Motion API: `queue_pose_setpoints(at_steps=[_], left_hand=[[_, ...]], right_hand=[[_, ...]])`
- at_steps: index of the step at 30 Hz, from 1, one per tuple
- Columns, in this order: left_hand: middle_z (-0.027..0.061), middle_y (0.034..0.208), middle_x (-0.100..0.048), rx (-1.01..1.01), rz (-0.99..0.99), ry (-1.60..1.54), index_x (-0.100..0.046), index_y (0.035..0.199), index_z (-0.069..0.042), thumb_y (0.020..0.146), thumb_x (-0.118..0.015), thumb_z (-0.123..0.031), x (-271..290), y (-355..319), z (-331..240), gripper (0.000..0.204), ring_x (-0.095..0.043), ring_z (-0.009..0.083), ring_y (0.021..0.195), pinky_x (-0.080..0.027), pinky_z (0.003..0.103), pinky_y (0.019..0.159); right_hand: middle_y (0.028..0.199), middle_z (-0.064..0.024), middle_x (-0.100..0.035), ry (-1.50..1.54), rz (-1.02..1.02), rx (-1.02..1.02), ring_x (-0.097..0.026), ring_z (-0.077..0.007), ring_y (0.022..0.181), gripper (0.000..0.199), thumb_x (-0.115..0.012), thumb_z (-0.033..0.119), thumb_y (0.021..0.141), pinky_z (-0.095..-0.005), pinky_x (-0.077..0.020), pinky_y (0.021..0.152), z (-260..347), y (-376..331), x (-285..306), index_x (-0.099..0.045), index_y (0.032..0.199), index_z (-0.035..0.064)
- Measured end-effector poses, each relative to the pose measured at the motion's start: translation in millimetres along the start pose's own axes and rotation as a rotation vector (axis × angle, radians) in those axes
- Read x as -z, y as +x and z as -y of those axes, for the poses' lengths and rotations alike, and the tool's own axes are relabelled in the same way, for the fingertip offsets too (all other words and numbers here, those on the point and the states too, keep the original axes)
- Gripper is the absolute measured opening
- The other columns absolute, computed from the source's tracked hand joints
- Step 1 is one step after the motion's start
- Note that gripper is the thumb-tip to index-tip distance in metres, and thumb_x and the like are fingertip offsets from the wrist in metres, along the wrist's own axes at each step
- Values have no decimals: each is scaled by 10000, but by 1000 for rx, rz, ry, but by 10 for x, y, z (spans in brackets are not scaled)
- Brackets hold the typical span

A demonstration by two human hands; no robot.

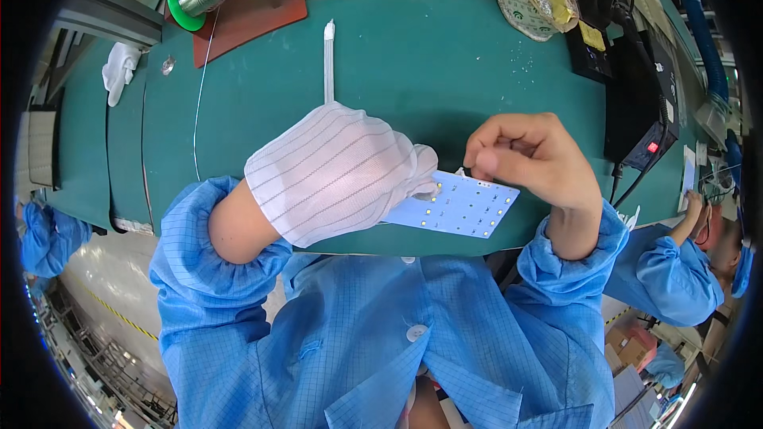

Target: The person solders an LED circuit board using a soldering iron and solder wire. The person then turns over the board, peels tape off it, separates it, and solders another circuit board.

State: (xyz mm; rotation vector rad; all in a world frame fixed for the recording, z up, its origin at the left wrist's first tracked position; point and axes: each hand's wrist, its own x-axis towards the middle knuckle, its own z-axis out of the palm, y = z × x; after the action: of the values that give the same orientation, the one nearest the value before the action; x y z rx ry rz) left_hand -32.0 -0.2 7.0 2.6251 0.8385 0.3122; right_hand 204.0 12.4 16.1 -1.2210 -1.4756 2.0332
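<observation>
Head view: a gloved left hand [346,171] pinches the left part of a pale blue board [465,210] at the near edge of a green bench [429,56]; a bare right hand [536,159] curls its fingertips close together at the board's far edge. Steady, level support should suit such fine work. The left hand hides the board's left end; whether the right fingers grip anything, I cannot tell

A flat, pale-blue board [466,208] dotted with small yellow spots slants from the left hand [343,168].
</observation>
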Motion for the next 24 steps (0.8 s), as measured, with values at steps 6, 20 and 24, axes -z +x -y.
queue_pose_setpoints(at_steps=[6, 20, 24], left_hand=[[93, 564, -486, 34, -37, 5, -555, 757, -109, 856, -558, -321, -4, 14, 1, 234, -528, 272, 550, -409, 381, 504], [103, 551, -482, 22, 12, 4, -556, 767, -101, 865, -546, -326, -49, 18, -7, 246, -521, 287, 538, -404, 396, 504], [108, 554, -491, 33, -22, -37, -562, 775, -101, 868, -543, -318, -107, 8, 36, 238, -525, 291, 539, -402, 399, 503]], right_hand=[[755, -23, -586, -469, -90, 306, -534, -81, 668, 96, -701, 48, 746, -213, -412, 587, -70, -2, -59, -621, 780, 7], [670, -38, -555, -749, -173, 613, -513, -172, 616, 127, -655, -25, 615, -284, -408, 568, -190, 35, -111, -580, 705, 24], [658, -40, -539, -1067, -274, 697, -514, -194, 607, 165, -649, -37, 578, -298, -392, 592, -154, 21, -229, -552, 686, 40]])
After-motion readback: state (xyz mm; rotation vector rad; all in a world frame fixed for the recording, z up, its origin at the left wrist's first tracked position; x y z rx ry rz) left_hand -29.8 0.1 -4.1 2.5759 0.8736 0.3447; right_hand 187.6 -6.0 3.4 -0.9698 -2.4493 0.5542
